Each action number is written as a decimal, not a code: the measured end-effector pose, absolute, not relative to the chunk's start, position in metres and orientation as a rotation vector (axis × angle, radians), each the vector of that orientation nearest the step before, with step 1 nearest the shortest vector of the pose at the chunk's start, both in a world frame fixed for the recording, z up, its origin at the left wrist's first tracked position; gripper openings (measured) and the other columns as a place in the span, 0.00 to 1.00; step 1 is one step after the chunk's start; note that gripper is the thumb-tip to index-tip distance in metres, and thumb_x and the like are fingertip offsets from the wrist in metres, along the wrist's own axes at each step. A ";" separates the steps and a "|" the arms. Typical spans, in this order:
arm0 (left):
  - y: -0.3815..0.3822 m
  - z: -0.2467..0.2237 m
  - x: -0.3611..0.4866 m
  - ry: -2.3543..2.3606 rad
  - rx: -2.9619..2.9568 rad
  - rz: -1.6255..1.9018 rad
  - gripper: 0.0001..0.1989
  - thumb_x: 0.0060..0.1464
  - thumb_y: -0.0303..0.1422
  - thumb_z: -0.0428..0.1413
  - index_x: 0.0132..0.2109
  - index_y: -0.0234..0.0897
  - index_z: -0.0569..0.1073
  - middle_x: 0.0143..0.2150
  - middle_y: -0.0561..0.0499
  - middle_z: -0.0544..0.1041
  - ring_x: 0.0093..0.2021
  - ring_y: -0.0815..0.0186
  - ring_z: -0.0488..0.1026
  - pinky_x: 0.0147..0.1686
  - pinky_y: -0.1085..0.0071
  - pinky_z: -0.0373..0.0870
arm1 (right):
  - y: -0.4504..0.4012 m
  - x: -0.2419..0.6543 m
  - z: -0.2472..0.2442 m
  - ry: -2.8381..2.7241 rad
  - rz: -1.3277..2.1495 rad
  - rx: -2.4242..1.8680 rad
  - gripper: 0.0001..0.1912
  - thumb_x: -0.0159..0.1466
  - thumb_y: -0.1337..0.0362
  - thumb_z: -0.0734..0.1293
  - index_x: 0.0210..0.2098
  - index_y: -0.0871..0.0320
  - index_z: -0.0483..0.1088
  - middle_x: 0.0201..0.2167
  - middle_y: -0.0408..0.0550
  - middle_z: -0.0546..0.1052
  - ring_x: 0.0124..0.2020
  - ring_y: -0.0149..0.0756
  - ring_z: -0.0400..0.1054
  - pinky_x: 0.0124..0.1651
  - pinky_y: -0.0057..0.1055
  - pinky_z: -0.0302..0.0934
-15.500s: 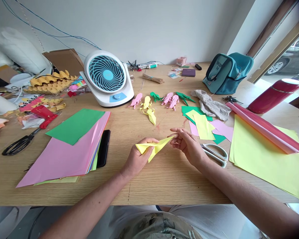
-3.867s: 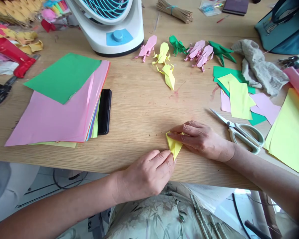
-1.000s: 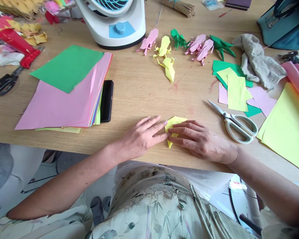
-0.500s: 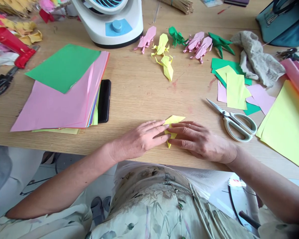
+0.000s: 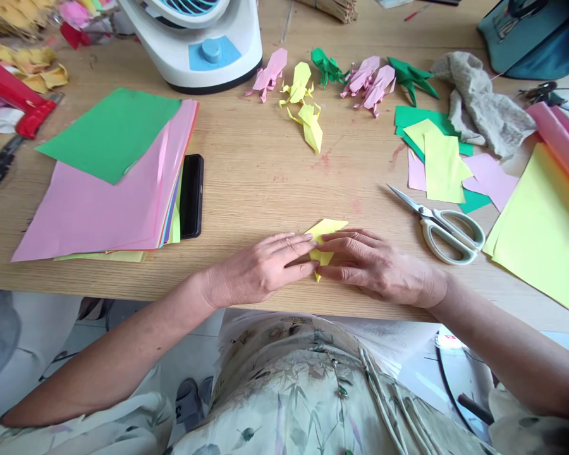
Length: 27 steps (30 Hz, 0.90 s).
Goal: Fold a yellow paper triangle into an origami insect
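A piece of folded yellow paper [image 5: 328,226] lies near the table's front edge, its pointed upper part and a small lower tip showing. From the left, my left hand [image 5: 262,268] holds it with the fingertips on its left side. My right hand [image 5: 384,269] grips the right side, fingers bent over it and nearly meeting the left ones. The fingers hide the middle of the paper. Closest to my right hand is a pair of scissors [image 5: 448,237] with pale handles, lying with blades slightly apart. Farther back stand folded paper figures: yellow [image 5: 310,128], pink [image 5: 271,71] and green [image 5: 328,67].
On the left lies a stack of coloured paper [image 5: 107,208] beside a black phone [image 5: 192,197]. A white fan [image 5: 237,60] stands behind. To the right are paper scraps [image 5: 442,167], a grey cloth [image 5: 490,104], yellow sheets [image 5: 545,230] and a teal bag [image 5: 535,44].
Both hands stay on the folded yellow paper with almost no change in grip. The whole view has shifted and tilted slightly.
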<state>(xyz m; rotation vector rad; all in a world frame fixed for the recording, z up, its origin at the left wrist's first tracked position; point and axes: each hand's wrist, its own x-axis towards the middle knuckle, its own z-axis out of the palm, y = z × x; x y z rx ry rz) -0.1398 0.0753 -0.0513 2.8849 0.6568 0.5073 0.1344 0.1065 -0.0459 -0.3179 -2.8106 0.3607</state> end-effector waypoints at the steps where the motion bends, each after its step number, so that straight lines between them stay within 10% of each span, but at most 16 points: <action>1: 0.075 -0.052 -0.140 0.649 2.895 0.520 0.16 0.64 0.22 0.50 0.56 0.30 0.73 0.63 0.34 0.70 0.66 0.54 0.65 0.66 0.55 0.65 | 0.107 0.134 -0.046 -2.814 0.355 -0.312 0.16 0.73 0.68 0.57 0.56 0.58 0.70 0.55 0.60 0.71 0.63 0.48 0.62 0.61 0.53 0.62; 27: 0.075 -0.052 -0.139 0.631 2.890 0.576 0.13 0.65 0.25 0.51 0.53 0.37 0.75 0.56 0.44 0.77 0.63 0.58 0.69 0.65 0.56 0.66 | 0.107 0.136 -0.048 -2.780 0.339 -0.278 0.15 0.71 0.67 0.60 0.54 0.57 0.72 0.55 0.58 0.73 0.55 0.46 0.66 0.56 0.51 0.63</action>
